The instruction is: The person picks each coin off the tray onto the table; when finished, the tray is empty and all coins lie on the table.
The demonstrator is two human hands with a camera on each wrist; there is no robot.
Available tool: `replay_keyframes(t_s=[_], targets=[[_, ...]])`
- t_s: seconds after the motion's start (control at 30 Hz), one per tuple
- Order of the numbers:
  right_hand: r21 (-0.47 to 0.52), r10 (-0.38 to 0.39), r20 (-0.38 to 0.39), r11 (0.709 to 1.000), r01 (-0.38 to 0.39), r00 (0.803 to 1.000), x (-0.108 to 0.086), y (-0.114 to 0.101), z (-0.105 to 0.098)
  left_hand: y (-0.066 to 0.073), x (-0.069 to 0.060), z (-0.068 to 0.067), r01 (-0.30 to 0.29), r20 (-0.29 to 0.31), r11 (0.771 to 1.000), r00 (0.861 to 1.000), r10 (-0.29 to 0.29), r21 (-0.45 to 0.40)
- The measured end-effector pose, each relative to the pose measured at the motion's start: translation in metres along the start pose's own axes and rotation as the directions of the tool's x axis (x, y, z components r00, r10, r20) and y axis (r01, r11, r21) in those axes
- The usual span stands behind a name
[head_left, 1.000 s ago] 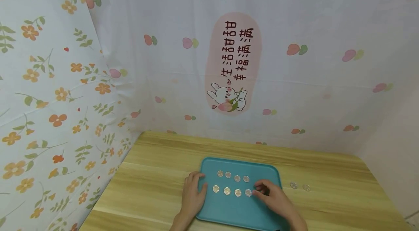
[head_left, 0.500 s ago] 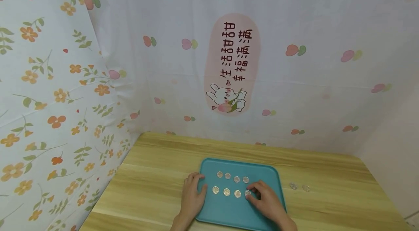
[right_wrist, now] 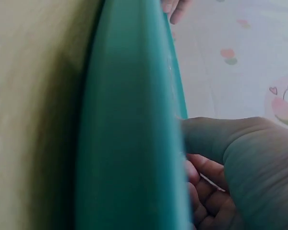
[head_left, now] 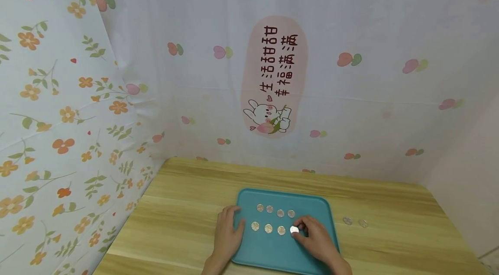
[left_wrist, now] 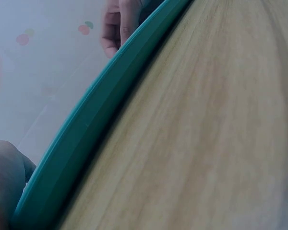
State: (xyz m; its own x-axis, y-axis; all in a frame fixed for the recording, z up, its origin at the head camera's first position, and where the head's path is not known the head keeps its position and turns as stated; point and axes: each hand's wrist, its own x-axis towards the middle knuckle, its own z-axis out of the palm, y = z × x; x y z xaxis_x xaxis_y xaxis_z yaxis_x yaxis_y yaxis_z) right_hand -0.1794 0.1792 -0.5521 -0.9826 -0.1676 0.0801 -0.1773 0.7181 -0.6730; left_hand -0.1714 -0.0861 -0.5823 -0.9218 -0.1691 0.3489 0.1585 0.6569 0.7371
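Eight discs on a tray, one between finger and thumb

From the head: the left hand (head_left: 228, 232), its fingers loosely spread, rests on the left edge of the blue tray (head_left: 273, 254), maybe to keep it still. The right hand (head_left: 316, 240) seems to pinch the shiny disc (head_left: 294, 230) at the right end of the near row, perhaps by its edge to keep it in line. Seven other discs (head_left: 268, 228) lie flat on the tray. Two loose discs (head_left: 348, 220) sit on the desk (head_left: 393, 223), past the tray's right edge.

Left wrist: the tray's wall hides the discs.

Right wrist: thumb and fingers bend behind the rim; I can't see the disc.
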Motion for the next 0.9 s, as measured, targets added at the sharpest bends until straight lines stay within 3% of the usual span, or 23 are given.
replay_keyframes(t_s=[0.17, 0.43, 0.9], targets=[[0.046, -0.007, 0.031, 0.999, 0.006, 1.0, 0.0014, 0.0005, 0.0009, -0.0012, -0.0004, -0.0014, 0.0, 0.001, 1.0, 1.0, 0.0, 0.005], [0.045, -0.128, 0.059, 0.991, 0.125, 0.99, 0.0004, 0.0041, -0.0014, -0.0021, 0.0002, -0.001, 0.004, 0.015, 1.0, 1.0, -0.004, -0.014], [0.054, -0.159, 0.145, 0.987, 0.153, 0.977, -0.0004, 0.0059, -0.0086, -0.0033, 0.0, 0.0017, -0.033, -0.019, 0.999, 0.999, 0.033, 0.006]])
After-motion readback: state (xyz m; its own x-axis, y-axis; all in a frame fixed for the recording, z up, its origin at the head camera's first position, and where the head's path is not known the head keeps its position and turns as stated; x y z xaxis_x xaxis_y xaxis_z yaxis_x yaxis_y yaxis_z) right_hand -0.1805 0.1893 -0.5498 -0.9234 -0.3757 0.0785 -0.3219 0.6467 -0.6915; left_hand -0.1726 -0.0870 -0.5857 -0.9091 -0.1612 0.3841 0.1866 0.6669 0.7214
